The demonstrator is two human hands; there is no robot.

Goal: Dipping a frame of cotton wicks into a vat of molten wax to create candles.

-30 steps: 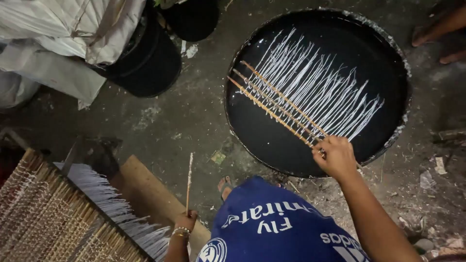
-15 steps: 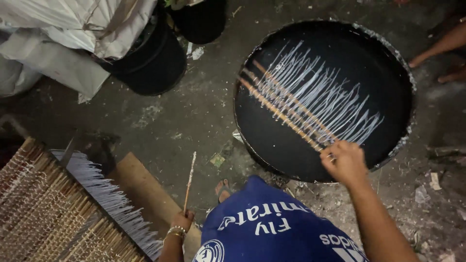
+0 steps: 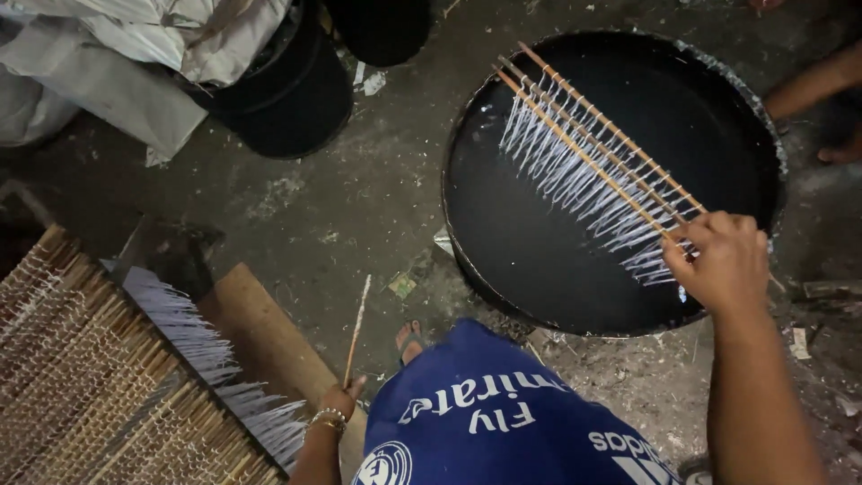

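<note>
Since the frame 1 s back we are lifting: the rack of 3 wooden sticks point(image 3: 600, 144) is swinging from flat in the black basin point(image 3: 467, 242) to raised and tilted, and the white strands point(image 3: 575, 171) that were fanned across the dark liquid are now hanging bunched below the sticks, dripping. Our right hand point(image 3: 718, 260) is shifting right and up with it, fist closed around the near ends of the sticks. The far ends are reaching over the basin's upper left rim; the strands are still over the liquid, lowest tips close to the surface, touching or not we cannot tell.

Our left hand point(image 3: 339, 402) is staying low beside the blue shirt point(image 3: 503, 422), fingers pinched shut on 1 thin stick point(image 3: 356, 328) pointing up, barely moved.

Step in hand, as we are judging it: the pull-out after a dip, with draining under way. Next move is probably calling for holding the rack level over the basin till drips are slowing, keeping the 3 sticks parallel so strands are not sticking together, then carrying it toward the drying rack point(image 3: 108, 386) at lower left, where rows of coated white strands point(image 3: 189, 337) are already sitting.

Also around: 2 dark tubs point(image 3: 296, 90) and pale sacking point(image 3: 117, 63) at the top left, another person's foot point(image 3: 813, 85) at the right edge, a sandalled foot point(image 3: 411, 339) under us.
</note>
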